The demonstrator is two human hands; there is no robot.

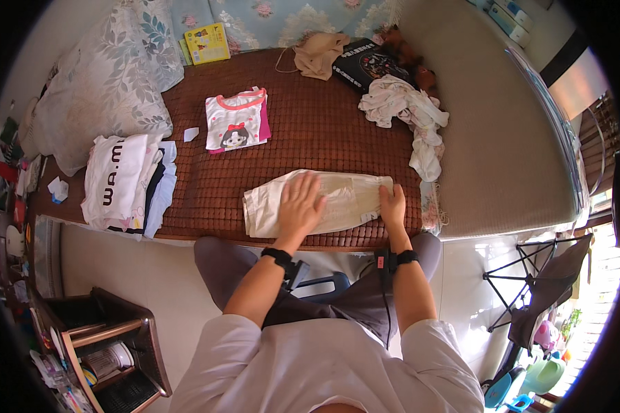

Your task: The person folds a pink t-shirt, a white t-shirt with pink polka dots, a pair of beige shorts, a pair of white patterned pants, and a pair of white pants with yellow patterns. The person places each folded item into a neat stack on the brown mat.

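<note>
Cream-coloured trousers, folded lengthwise, lie across the front of the brown tiled seat mat. My left hand rests flat on them, fingers spread, left of their middle. At their right end, by the waistband, is my right hand; its thumb and fingers are at the fabric's edge, and whether they pinch it is unclear. A small white label shows beside it. Behind lies a folded white T-shirt with a pink collar and a cartoon girl print, over something magenta. A stack of folded clothes, a white printed one on top, is at the left.
A crumpled patterned white garment, a black printed book or box and a beige cloth lie at the back right. A yellow booklet and leaf-patterned cushions are at the back left. A paper scrap lies near the T-shirt.
</note>
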